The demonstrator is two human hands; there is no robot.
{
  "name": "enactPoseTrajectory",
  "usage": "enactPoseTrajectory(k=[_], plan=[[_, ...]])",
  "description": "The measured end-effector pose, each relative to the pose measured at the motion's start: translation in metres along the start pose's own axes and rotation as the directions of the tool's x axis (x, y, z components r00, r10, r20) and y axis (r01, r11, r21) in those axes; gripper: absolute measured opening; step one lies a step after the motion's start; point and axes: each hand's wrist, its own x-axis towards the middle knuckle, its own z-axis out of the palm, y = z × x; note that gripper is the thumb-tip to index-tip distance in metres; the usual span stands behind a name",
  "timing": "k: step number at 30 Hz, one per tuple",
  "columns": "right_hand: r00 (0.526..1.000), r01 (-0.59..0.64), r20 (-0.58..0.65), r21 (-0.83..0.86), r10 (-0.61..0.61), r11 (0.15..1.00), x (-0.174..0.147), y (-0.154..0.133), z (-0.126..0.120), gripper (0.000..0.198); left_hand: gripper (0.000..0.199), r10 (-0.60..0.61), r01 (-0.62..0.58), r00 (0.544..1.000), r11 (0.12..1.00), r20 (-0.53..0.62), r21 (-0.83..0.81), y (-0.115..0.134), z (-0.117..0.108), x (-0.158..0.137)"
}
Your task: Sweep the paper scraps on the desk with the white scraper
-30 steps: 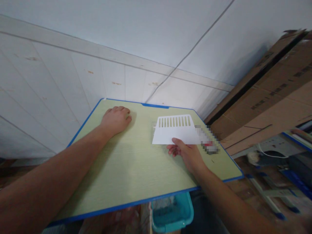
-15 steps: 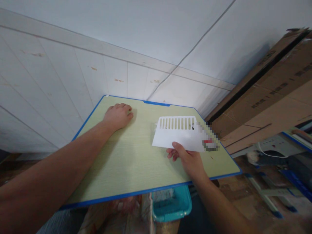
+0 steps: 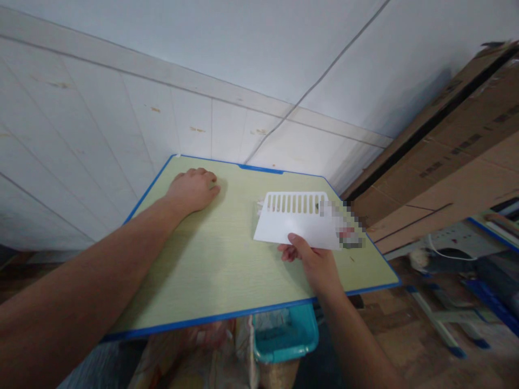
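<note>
My right hand (image 3: 314,262) grips the lower edge of a white flat panel (image 3: 279,227), with the thumb on top and the fingers underneath. A row of narrow slots runs along the panel's far side. The panel is held over the right part of a pale green tabletop (image 3: 214,259) with a blue rim. Partly behind the panel's left edge shows something clear, like plastic wrapping (image 3: 259,208). My left hand (image 3: 191,190) rests on the tabletop at the far left, fingers loosely bent, the thumb a little apart, and nothing seen in it.
At the panel's right a pixelated patch hides some items on the table. A teal plastic bin (image 3: 286,337) sits below the table's front edge. Large cardboard boxes (image 3: 441,167) lean at the right. A white wall (image 3: 227,121) with a grey cable (image 3: 320,78) stands behind.
Both hands stay nearly in place. The far end of the panel has tipped slightly, and the view has shifted a little.
</note>
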Motion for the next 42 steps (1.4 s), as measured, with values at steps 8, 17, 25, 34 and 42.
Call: enactPoseTrajectory(k=[8,17,25,34,42], plan=[[0.998,0.048,0.037,-0.041,-0.046,0.998,0.0,0.007,0.002,0.045,0.052,-0.145,0.145,0.983,0.989,0.113,0.007,0.01,-0.011,0.001],[0.998,0.023,0.053,-0.051,-0.02,0.998,0.002,0.003,0.008,0.044,0.05,-0.148,0.15,0.987,0.988,0.066,-0.03,0.005,-0.004,0.002],[0.998,-0.009,0.07,-0.021,0.011,1.0,-0.002,-0.003,0.005,0.036,0.047,-0.148,0.149,0.987,0.988,0.06,-0.025,0.006,-0.004,0.001],[0.997,0.029,0.074,-0.035,-0.026,0.999,-0.018,-0.013,0.001,0.036,0.048,-0.143,0.144,0.988,0.989,0.052,-0.021,0.008,-0.005,0.0],[0.999,0.048,0.009,-0.053,-0.047,0.997,-0.032,-0.001,0.002,0.038,0.047,-0.151,0.153,0.987,0.988,0.059,-0.036,0.01,-0.008,-0.002]])
